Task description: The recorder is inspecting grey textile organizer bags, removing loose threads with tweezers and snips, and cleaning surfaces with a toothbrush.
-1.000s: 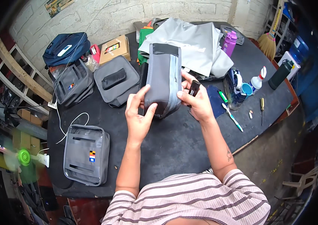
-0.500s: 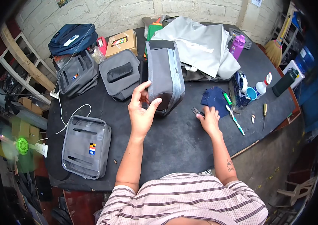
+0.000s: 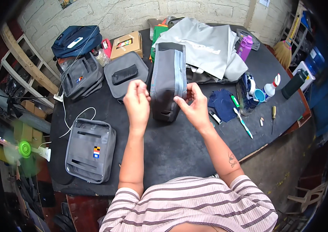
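Note:
A grey zippered pouch bag [image 3: 166, 79] stands on its narrow side at the middle of the table, with a light blue-grey zipper strip along its right edge. My right hand [image 3: 195, 106] grips that right edge, thumb in front and fingers behind. Just left of the bag is my left hand [image 3: 137, 102], raised with fingers curled together; whatever it pinches, if anything, is too small to see. Beside my right wrist a small black-and-silver item [image 3: 215, 116] lies on the table next to a dark blue cloth [image 3: 224, 104].
Grey bags [image 3: 90, 150] lie at the left, and another grey bag [image 3: 126, 73] sits behind my left hand. Silver-grey sheet material [image 3: 199, 46] is heaped at the back. On the right are a green lighter [image 3: 234, 101], a toothbrush [image 3: 243, 123], a screwdriver [image 3: 274, 118] and a spray bottle [image 3: 270, 89].
My right hand has left the small tool on the table and taken hold of the bag's right edge. My left hand has let go of the bag and drawn slightly left, fingers curled.

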Motion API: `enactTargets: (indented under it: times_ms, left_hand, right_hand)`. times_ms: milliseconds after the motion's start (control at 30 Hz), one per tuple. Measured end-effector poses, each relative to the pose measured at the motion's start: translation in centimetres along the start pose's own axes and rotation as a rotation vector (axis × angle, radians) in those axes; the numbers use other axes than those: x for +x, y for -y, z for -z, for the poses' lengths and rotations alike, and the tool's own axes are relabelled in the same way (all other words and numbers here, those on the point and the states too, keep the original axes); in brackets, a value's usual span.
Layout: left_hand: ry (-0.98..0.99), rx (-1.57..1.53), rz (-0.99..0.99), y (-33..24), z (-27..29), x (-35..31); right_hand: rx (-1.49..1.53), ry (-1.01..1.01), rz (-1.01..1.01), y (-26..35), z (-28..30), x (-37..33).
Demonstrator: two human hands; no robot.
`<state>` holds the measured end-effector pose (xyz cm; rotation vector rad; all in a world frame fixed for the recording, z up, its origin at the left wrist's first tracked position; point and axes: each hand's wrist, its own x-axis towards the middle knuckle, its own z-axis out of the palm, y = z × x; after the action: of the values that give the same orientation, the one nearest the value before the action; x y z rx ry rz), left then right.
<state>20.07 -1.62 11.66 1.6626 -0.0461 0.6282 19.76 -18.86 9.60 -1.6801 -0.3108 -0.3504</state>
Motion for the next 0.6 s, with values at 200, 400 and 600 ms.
enactTargets:
  times_ms: [200, 400, 600]
  left_hand:
    - [0.107, 0.156, -0.263, -2.7, 0.6, -1.7]
    - [0.145, 0.376, -0.368, -3.3, 1.4, -3.4]
    - [0.046, 0.574, -0.562, -2.4, 1.1, -3.1]
  right_hand:
    - [-0.047, 0.036, 0.034, 0.1, 1.7, -0.2]
    - [-0.140, 0.053, -0.204, -7.5, 5.7, -3.8]
    - [-1.056, 0.116, -0.248, -13.2, 8.6, -8.5]
